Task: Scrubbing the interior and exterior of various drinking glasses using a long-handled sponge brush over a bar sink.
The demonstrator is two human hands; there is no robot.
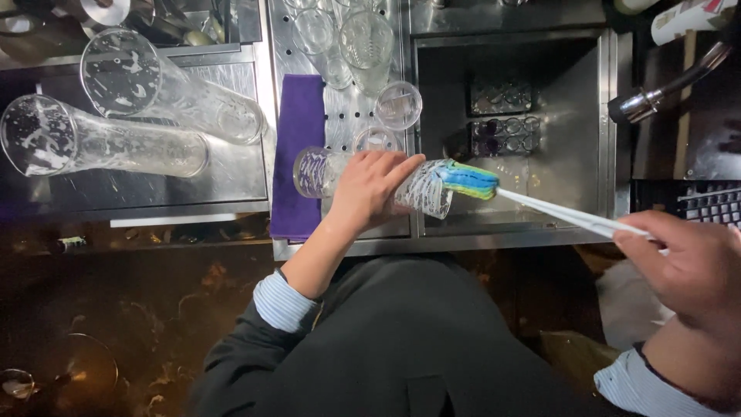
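My left hand [369, 188] grips a tall clear glass [318, 171] streaked with white foam, held sideways over the edge of a steel sink [575, 108]. My right hand [687, 262] holds the white handle of a bottle brush [571, 216]. The brush's blue, green and yellow sponge head [467, 179] sits at the mouth of the glass, partly inside it.
Two foamy tall glasses [108, 143] [170, 89] lie on the left steel counter. A purple cloth [299, 154] lies on the perforated drainboard, with several upturned clean glasses [363, 38] behind it. A tap spout [656, 93] reaches in from the right. Dark racks [505, 116] sit in the sink.
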